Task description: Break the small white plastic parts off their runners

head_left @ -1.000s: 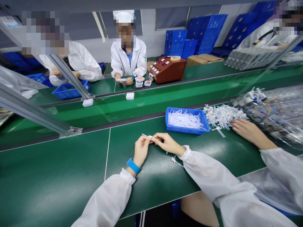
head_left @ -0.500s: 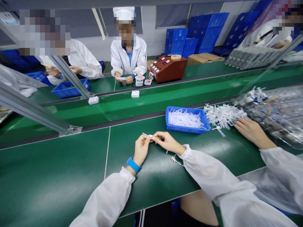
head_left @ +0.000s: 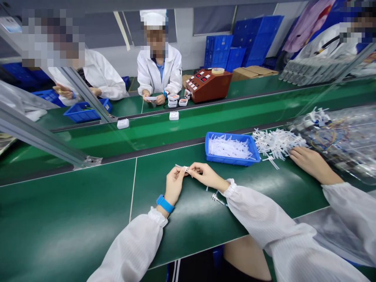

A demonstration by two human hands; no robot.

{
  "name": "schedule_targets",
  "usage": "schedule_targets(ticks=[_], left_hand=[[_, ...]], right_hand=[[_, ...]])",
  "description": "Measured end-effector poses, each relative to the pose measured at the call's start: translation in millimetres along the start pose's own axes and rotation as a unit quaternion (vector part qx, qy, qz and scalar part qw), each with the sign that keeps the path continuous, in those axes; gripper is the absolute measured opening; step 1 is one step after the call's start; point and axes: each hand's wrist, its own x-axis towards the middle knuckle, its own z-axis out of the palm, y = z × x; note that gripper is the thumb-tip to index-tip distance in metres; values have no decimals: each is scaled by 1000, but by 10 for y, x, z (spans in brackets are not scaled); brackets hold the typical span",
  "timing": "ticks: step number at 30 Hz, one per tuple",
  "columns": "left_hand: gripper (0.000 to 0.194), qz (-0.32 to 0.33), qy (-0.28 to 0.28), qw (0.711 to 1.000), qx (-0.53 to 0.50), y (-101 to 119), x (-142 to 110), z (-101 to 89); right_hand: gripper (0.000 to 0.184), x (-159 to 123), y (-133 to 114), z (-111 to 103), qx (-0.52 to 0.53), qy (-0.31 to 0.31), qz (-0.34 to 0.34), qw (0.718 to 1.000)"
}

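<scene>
Two hands: left hand [head_left: 174, 185] and right hand [head_left: 206, 176] pinch one small white part [head_left: 186, 169] above the green table [head_left: 88, 211].
Small white part: could drop if either pinch slips.
Blue tray [head_left: 229, 159]: strips [head_left: 227, 148] could spill if a sleeve [head_left: 258, 205] catches it.
Red box [head_left: 216, 88]: display [head_left: 198, 75] lit, unreadable; no legible brand.

Factory assembly line: green worktops [head_left: 73, 207], stacked blue crates [head_left: 219, 51], workers in white coats [head_left: 160, 72] (one white-capped), red-brown instrument box [head_left: 209, 87], bagged wired parts [head_left: 343, 137].
</scene>
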Motion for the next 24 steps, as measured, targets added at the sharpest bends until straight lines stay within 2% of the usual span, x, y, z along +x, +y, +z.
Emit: schedule_targets(ticks=[7,16,24], left_hand=[[24,-7,6,1000,-13,-26,6,-4],[24,16,2,1000,12,-61,22,-10],[23,38,-1,998,41,-3,-9,10]], right_hand=[[31,4,-15,25,10,-7,15,1000],[35,1,18,62,1,2,20,1000],[33,5,21,52,17,-1,18,1000]])
